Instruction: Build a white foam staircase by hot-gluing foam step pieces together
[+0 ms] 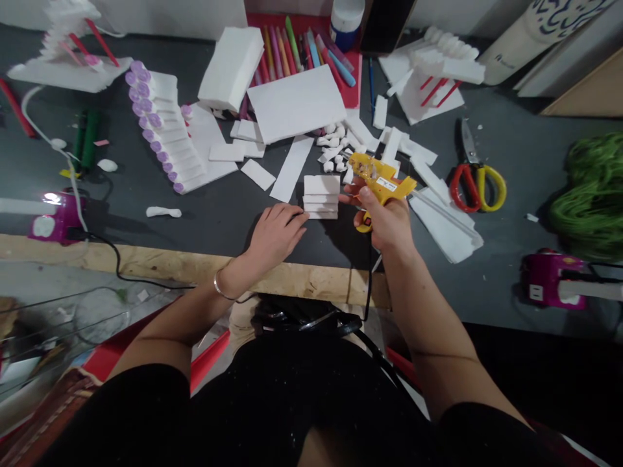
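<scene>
A glue gun (380,179) and scissors (472,163) suggest a craft workshop.

A whitish wall (170,16) backs the dark grey tabletop (214,224) on my remote feed, and I see its pale, mottled wooden front edge (165,264). Scraps (143,295) litter the greyish floor (156,311) at lower left; the lower right is nearly black.

A black fabric top (253,402) is worn, its front finely flecked with white. Its short black sleeves (150,395) are ended above the elbows. A narrow, rounded, silver-coloured bracelet (217,288) is fitted around the left wrist (236,275). Glossy black material (292,312) at the waist cannot be identified.
</scene>
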`<action>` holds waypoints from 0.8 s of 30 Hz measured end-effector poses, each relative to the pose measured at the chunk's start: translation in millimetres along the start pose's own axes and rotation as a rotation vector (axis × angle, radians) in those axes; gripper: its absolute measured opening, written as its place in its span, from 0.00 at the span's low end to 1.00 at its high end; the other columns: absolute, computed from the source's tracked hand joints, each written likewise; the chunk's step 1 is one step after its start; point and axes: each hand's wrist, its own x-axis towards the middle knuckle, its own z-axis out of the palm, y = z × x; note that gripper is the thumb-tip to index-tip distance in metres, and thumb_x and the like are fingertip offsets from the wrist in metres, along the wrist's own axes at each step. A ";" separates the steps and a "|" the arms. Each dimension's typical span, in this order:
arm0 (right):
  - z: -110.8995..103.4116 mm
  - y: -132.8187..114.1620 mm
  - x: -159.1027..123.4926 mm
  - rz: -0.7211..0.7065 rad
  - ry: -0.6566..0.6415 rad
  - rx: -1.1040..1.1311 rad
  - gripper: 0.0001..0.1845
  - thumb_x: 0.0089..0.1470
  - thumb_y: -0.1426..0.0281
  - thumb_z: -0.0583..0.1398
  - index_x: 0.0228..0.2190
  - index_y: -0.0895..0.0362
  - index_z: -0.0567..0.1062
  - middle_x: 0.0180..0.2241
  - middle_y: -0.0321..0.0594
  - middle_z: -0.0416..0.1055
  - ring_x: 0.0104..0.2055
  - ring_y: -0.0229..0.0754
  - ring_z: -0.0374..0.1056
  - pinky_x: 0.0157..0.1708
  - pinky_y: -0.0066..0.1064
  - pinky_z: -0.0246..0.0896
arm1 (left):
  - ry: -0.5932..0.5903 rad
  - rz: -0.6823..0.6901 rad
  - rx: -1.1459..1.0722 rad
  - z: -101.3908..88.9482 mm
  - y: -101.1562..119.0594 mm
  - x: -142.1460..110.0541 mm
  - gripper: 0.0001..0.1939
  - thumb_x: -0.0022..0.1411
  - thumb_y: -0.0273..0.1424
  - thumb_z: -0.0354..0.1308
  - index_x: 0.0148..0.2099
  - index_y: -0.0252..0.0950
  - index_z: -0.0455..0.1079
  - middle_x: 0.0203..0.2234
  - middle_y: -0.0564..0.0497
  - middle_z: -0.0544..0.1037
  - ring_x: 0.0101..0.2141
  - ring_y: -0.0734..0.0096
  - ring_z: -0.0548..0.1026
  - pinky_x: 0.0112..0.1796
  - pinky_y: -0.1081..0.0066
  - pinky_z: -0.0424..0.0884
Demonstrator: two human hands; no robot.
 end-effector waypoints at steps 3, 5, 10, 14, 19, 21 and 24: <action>1.0 -0.7 -1.9 0.001 -0.023 0.018 0.32 0.41 0.43 0.73 0.41 0.52 0.80 0.41 0.44 0.84 0.43 0.50 0.83 0.17 0.26 0.63 | 0.000 -0.002 0.020 0.1 0.8 1.1 0.15 0.75 0.29 0.55 0.60 0.34 0.75 0.50 0.39 0.82 0.54 0.52 0.77 0.50 0.56 0.73; 1.6 -0.4 -3.3 -0.012 -0.037 0.006 0.32 0.41 0.43 0.73 0.40 0.52 0.80 0.39 0.44 0.84 0.43 0.50 0.83 0.17 0.26 0.63 | 0.000 0.002 0.029 0.1 1.1 1.0 0.16 0.75 0.29 0.55 0.60 0.33 0.74 0.50 0.39 0.82 0.54 0.52 0.77 0.50 0.57 0.72; 3.5 0.5 -5.2 -0.026 -0.046 0.005 0.29 0.39 0.44 0.74 0.34 0.53 0.80 0.37 0.44 0.84 0.41 0.49 0.83 0.16 0.26 0.63 | 0.011 -0.002 0.048 0.7 -0.5 0.0 0.17 0.76 0.30 0.54 0.61 0.32 0.74 0.50 0.39 0.81 0.52 0.54 0.77 0.47 0.59 0.72; 4.5 0.4 -5.5 -0.025 -0.042 0.001 0.29 0.39 0.44 0.74 0.32 0.53 0.79 0.36 0.44 0.84 0.39 0.49 0.83 0.15 0.27 0.64 | 0.006 0.012 0.052 2.4 -2.5 0.1 0.17 0.77 0.31 0.52 0.61 0.33 0.74 0.49 0.40 0.82 0.52 0.55 0.77 0.48 0.59 0.73; 4.8 1.9 -6.7 -0.028 -0.058 0.005 0.31 0.40 0.43 0.74 0.36 0.53 0.79 0.36 0.44 0.84 0.40 0.50 0.84 0.15 0.28 0.65 | 0.026 0.037 0.054 4.0 -2.9 -1.1 0.17 0.77 0.31 0.52 0.60 0.33 0.75 0.48 0.40 0.82 0.51 0.56 0.77 0.47 0.60 0.75; 4.5 2.9 -7.2 -0.028 -0.071 0.002 0.31 0.41 0.43 0.74 0.37 0.53 0.79 0.36 0.44 0.84 0.39 0.50 0.83 0.15 0.28 0.65 | 0.023 0.044 0.060 4.4 -2.8 -1.7 0.17 0.77 0.31 0.52 0.59 0.33 0.76 0.47 0.40 0.82 0.51 0.55 0.78 0.46 0.59 0.75; 3.5 3.8 -7.8 -0.047 -0.084 -0.016 0.31 0.42 0.43 0.73 0.38 0.53 0.79 0.37 0.45 0.84 0.40 0.50 0.83 0.16 0.28 0.65 | -0.002 0.037 0.058 4.5 -2.5 -1.6 0.16 0.76 0.30 0.52 0.59 0.34 0.76 0.48 0.40 0.82 0.51 0.55 0.78 0.47 0.58 0.75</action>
